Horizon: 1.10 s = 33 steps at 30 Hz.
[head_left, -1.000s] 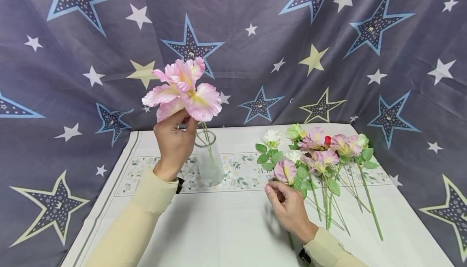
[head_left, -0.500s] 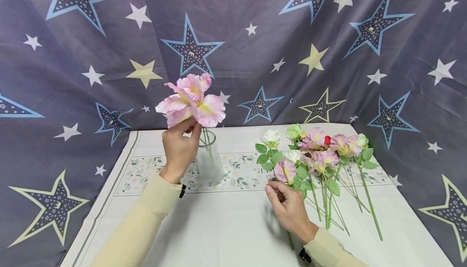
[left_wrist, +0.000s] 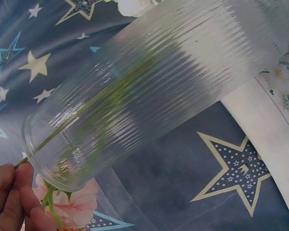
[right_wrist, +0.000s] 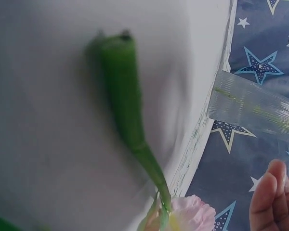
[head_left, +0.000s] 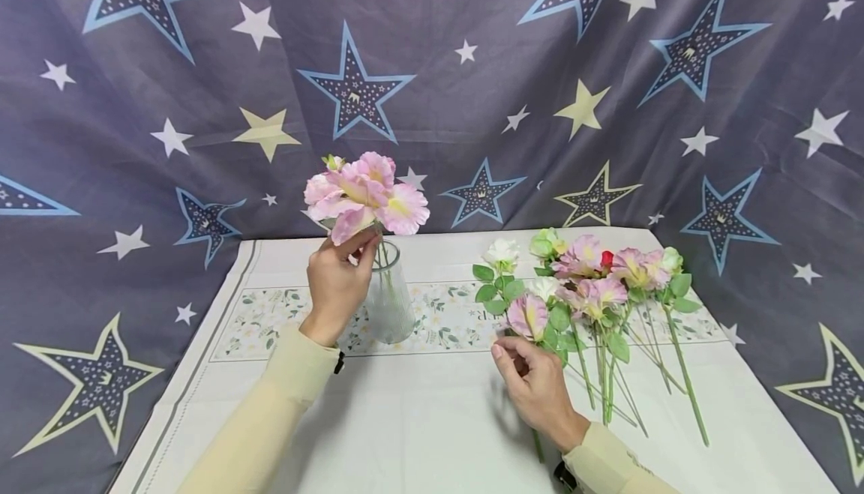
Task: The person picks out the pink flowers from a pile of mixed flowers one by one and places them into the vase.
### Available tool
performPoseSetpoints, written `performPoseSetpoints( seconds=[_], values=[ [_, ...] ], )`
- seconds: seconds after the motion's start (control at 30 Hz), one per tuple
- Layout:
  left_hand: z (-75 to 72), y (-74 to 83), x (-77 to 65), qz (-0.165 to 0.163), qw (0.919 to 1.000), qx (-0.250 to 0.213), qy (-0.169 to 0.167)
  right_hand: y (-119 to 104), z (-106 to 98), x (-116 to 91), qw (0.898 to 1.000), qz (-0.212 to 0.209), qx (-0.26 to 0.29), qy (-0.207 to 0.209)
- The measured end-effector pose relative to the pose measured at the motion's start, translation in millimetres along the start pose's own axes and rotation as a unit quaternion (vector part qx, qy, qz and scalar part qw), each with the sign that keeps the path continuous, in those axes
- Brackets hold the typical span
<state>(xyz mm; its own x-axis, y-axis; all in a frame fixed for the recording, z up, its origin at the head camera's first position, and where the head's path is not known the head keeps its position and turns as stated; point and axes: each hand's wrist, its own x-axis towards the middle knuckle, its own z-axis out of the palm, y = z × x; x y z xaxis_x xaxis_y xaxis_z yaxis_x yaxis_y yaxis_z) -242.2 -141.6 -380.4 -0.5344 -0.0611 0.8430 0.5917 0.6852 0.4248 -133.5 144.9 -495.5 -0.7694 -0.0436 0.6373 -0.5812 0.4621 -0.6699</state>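
Just above the mouth of a ribbed clear glass vase, my left hand pinches the thin stem of an artificial pink iris. In the left wrist view, fingertips grip that stem right at the rim, and its lower part runs down inside the glass. A peach-pink bloom with green stems also stands in the vase. My right hand, fingers loosely curled and holding nothing, hovers over a green stem beside a lying pink flower.
Several artificial flowers lie on the right of the white table: a white rose, pink irises, a small red bloom and green buds. A floral-printed strip crosses the table; a starry curtain surrounds it.
My left hand has moved down and slightly right with the pink iris, lowering its stem deeper into the vase. Another pink bloom now shows behind it. The right hand has stayed in place.
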Motion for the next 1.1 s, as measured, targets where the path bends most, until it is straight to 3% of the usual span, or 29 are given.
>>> performPoseSetpoints(
  seconds=[0.17,0.33,0.63,0.83,1.1],
  values=[
    [-0.2,-0.9,-4.0,-0.002,0.9994,0.022,-0.028,-0.7,-0.1,-0.2,1.0,-0.001,0.002,0.001],
    [-0.7,0.6,-6.9,-0.029,0.9974,0.042,-0.051,-1.2,0.2,-0.5,1.0,-0.001,-0.001,0.0],
    [-6.7,1.4,-9.2,-0.038,0.9879,0.098,-0.115,-1.6,0.9,-0.9,1.0,0.004,-0.002,-0.002],
    [-14.4,2.3,-12.8,-0.026,0.9868,0.117,-0.109,-1.5,1.3,-1.4,1.0,0.008,-0.003,-0.003],
    [-21.3,3.8,-23.2,-0.017,0.991,0.112,-0.071,-1.0,1.4,-1.6,1.0,0.007,-0.009,0.0]
  ],
)
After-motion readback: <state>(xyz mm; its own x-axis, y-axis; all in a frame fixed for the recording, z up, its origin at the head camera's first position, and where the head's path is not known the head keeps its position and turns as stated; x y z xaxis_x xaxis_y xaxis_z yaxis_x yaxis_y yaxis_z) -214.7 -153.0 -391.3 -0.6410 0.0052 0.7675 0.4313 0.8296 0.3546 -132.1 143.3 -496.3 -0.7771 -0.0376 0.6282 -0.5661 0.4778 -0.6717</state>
